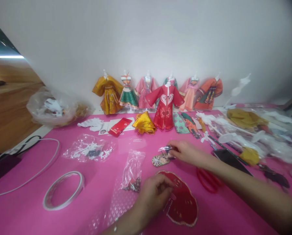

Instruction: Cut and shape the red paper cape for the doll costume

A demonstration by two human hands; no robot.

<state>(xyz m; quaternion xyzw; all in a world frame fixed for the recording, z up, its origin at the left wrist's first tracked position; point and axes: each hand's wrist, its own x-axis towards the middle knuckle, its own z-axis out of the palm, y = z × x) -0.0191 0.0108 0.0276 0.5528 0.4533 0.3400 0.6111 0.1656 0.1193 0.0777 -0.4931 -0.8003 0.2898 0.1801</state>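
A dark red cloth piece [185, 204] with a scalloped, bead-trimmed edge lies flat on the pink table. Over its upper left part is my left hand [152, 192], its thumb and fingers closed in a pinch; whatever they hold is too small or blurred to name. Farther back, my right hand [185, 151] has its fingertips closed at a small dark and shiny item I cannot make out. Right below those fingertips lies a speckled, rounded flat piece [160, 160]. Red scissor-like handles [207, 181] show partly beneath my right forearm.
Small dressed mannequins stand along the wall, a red-robed one [164, 107] in front. A tape roll [46, 200], a zip bag [133, 166] of small pieces and a bag of white parts [89, 148] lie leftward. A phone [231, 161] and plastic-wrapped items are at right.
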